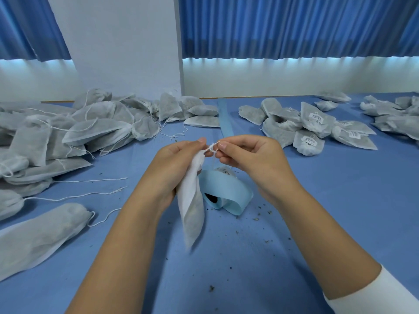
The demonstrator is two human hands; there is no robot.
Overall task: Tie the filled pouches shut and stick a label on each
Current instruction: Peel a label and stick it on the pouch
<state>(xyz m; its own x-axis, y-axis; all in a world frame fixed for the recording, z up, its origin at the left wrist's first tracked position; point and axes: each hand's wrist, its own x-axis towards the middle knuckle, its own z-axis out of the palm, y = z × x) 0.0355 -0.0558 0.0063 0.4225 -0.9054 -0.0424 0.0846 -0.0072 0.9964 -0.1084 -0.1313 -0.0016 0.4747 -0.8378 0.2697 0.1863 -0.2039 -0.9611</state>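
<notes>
Bench (317, 223): untied pouches (68, 132) lie far left, labelled pouches (317, 130) far right, label roll (226, 193) at centre. The held pouch (192, 207) hangs above near centre, its neck gripped by the left hand (179, 159). The right hand (249, 155) pinches the drawstring (212, 147). Keep the neck bunched tight; draw the knot snug against it before releasing.

Head view, forward-down, close over table (294, 223)

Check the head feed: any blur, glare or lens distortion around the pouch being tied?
Head view: the pouch is motion-blurred at its lower tip, while the string between left hand and right hand reads sharp. Head view: wide-angle bending bows the curtains and the table. Head view: soft even light, no glare on the hands.
</notes>
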